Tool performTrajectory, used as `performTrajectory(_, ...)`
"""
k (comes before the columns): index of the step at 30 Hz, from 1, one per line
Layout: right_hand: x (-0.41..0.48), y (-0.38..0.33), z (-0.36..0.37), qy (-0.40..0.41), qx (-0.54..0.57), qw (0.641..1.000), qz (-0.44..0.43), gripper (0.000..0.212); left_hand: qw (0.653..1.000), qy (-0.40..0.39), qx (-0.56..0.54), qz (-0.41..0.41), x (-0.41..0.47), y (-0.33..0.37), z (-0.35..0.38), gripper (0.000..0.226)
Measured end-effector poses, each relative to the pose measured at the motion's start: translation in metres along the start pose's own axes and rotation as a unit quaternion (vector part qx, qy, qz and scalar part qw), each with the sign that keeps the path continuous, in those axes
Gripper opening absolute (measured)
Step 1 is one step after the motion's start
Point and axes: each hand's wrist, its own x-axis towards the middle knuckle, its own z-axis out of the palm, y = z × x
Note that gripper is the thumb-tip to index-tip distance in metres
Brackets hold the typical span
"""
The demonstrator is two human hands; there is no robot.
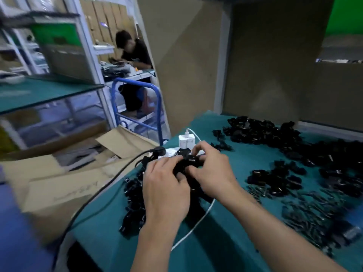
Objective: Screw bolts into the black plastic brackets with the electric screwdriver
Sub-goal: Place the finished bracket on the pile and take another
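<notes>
Head cam: left hand (165, 185) & right hand (213, 173) both pinch one black bracket (189, 161), fingers curled; I'd square it, hole up, before grabbing bolts (306, 214).

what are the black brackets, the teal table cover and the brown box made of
The black brackets: likely moulded plastic, semi-gloss, with soft highlights on the edges. The table cover: teal, matt, probably a rubber or vinyl mat; blur leaves it open. The box: brown cardboard, dull, with folded flaps.

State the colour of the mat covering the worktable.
The smooth table mat is teal green, clearest in the head view.
</notes>
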Motion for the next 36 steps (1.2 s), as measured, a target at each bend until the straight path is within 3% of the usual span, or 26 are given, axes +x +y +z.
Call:
performTrajectory(3, 0.014, -0.01, 0.025, -0.043, -0.017, 0.998, -0.043, 0.03, 0.997, -0.04, 0.06, -0.034, 0.008, -0.025, -0.003, 0.048)
performTrajectory(6, 0.023, -0.004, 0.037, -0.099, -0.061, 0.992, -0.055, 0.04, 0.994, -0.09, 0.037, -0.056, 0.013, -0.036, -0.001, 0.044)
performTrajectory(10, 0.021, 0.01, 0.028, -0.167, -0.087, 0.981, -0.045, 0.062, 0.996, -0.06, 0.01, -0.072, 0.016, -0.034, 0.002, 0.044)
performTrajectory(12, 0.018, 0.018, 0.013, -0.115, -0.05, 0.991, -0.044, 0.063, 0.996, -0.064, 0.022, -0.066, 0.016, -0.032, 0.004, 0.044)
performTrajectory(16, 0.016, 0.044, -0.033, -0.049, -0.054, 0.997, 0.006, 0.037, 0.997, -0.038, 0.026, -0.059, 0.015, -0.02, 0.012, 0.039)
performTrajectory(20, 0.024, 0.089, -0.083, -0.023, -0.115, 0.987, 0.108, 0.04, 0.999, -0.019, -0.041, 0.025, 0.002, 0.016, 0.039, 0.029)
performTrajectory(23, 0.03, 0.12, -0.114, -0.046, -0.235, 0.954, 0.178, 0.056, 0.989, -0.088, -0.086, 0.078, -0.007, 0.048, 0.075, 0.027)
performTrajectory(26, 0.026, 0.143, -0.135, -0.09, -0.314, 0.917, 0.227, 0.075, 0.974, -0.177, -0.117, 0.077, -0.011, 0.073, 0.116, 0.028)
performTrajectory(28, 0.019, 0.153, -0.141, -0.094, -0.296, 0.923, 0.226, 0.066, 0.962, -0.233, -0.126, 0.061, -0.014, 0.087, 0.143, 0.034)
performTrajectory(31, 0.012, 0.163, -0.148, -0.05, -0.281, 0.94, 0.184, 0.033, 0.941, -0.312, -0.127, 0.034, -0.018, 0.104, 0.177, 0.052)
performTrajectory(36, -0.009, 0.172, -0.158, 0.043, -0.214, 0.962, 0.167, 0.05, 0.94, -0.322, -0.047, 0.101, -0.027, 0.106, 0.205, 0.06)
